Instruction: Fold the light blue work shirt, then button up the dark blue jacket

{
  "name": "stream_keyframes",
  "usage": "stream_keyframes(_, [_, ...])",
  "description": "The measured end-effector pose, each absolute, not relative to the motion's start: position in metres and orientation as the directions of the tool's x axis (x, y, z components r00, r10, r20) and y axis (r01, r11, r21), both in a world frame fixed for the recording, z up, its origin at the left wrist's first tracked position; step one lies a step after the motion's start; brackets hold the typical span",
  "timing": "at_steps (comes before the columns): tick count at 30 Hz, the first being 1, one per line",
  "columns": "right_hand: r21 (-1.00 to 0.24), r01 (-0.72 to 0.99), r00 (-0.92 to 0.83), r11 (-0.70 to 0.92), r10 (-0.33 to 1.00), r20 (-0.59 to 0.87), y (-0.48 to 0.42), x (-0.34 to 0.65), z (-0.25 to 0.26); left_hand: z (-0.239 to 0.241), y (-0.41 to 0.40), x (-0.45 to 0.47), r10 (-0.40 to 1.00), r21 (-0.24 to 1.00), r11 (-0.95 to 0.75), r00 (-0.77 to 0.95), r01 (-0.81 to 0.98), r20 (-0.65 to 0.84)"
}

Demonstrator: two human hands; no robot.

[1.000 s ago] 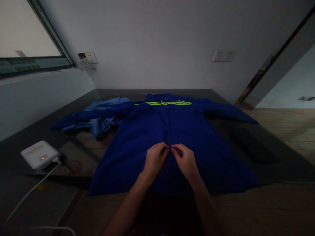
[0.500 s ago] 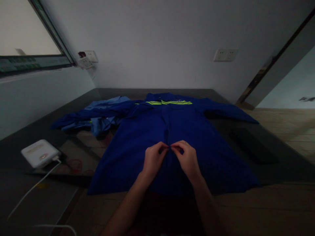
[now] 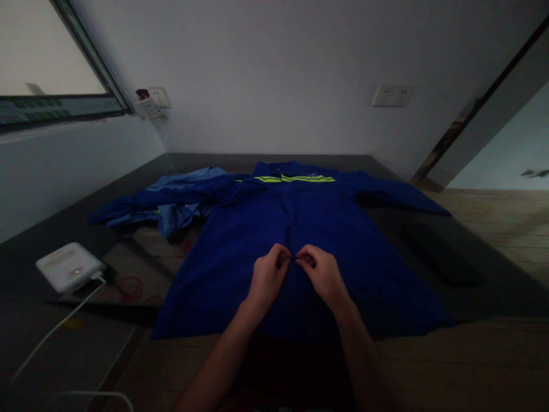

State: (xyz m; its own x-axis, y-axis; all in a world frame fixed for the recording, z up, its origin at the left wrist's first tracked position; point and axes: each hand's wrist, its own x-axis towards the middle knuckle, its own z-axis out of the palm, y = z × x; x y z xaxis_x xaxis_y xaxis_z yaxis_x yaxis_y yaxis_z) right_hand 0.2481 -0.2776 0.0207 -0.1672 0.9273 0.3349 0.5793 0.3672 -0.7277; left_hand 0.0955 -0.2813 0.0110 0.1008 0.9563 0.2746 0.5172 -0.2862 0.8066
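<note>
A dark blue work jacket with yellow-green stripes across its chest lies spread front up, collar toward the wall and hem toward me. My left hand pinches the left side of the front placket, low on the jacket. From the other side my right hand pinches the right edge, its fingertips almost meeting those of the left. Just beyond the fingers the placket gapes in a narrow slit. Whether a button or snap sits between the fingertips is too small and dark to make out.
The dark table meets the wall at the back. Lighter blue clothing lies crumpled under the jacket's left sleeve. A white box with a white cable stands at left. A flat black object rests at right.
Both hands stay pinched at the placket. The right hand's fingertips have shifted slightly left, and its fingers are curled a little more. The jacket lies as before.
</note>
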Motion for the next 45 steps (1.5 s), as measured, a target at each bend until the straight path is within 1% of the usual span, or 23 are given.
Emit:
stream_keyframes(4, [-0.676,0.609,-0.210,0.414,0.907,0.366,-0.2771,0.2479,0.0207,0.0112,-0.2813,0.0960,0.954,0.818,-0.299,0.123,0.491,0.275])
stream_keyframes(6, [-0.671,0.605,-0.216,0.429,0.899,0.381,-0.2768,0.2478,0.0200,0.0133,-0.2820,0.0965,0.952,0.832,-0.306,0.135,0.463,0.275])
stream_keyframes(11, [-0.694,0.580,-0.143,0.426,0.892,0.428,-0.2783,0.2464,0.0173,0.0199,-0.2845,0.0979,0.957,0.872,-0.290,0.112,0.394,0.267])
stream_keyframes(13, [-0.691,0.581,-0.117,0.430,0.884,0.452,-0.2792,0.2454,0.0164,0.0199,-0.2841,0.0986,0.963,0.864,-0.268,0.081,0.426,0.259])
stream_keyframes(16, [-0.676,0.580,-0.106,0.455,0.865,0.491,-0.2798,0.2444,0.0150,0.0175,-0.2818,0.0993,0.960,0.809,-0.260,0.050,0.526,0.276])
stream_keyframes(20, [-0.654,0.577,-0.125,0.490,0.844,0.522,-0.2798,0.2438,0.0135,0.0158,-0.2797,0.0989,0.953,0.768,-0.283,0.083,0.574,0.290])
stream_keyframes(26, [-0.662,0.559,-0.145,0.500,0.845,0.515,-0.2803,0.2435,0.0138,0.0180,-0.2820,0.0977,0.963,0.797,-0.260,0.083,0.545,0.257])
stream_keyframes(31, [-0.741,0.484,-0.082,0.466,0.867,0.492,-0.2801,0.2449,0.0156,0.0171,-0.2819,0.0983,0.969,0.793,-0.228,0.055,0.564,0.240])
stream_keyframes(34, [-0.762,0.475,-0.083,0.440,0.885,0.459,-0.2793,0.2448,0.0157,0.0163,-0.2808,0.0985,0.972,0.812,-0.225,0.062,0.538,0.228])
stream_keyframes(37, [-0.746,0.505,-0.121,0.434,0.892,0.436,-0.2788,0.2435,0.0155,0.0170,-0.2809,0.0985,0.972,0.836,-0.226,0.066,0.499,0.223])
stream_keyframes(45, [-0.679,0.554,-0.155,0.482,0.861,0.485,-0.2799,0.2428,0.0149,0.0169,-0.2816,0.0981,0.967,0.882,-0.246,0.046,0.403,0.249])
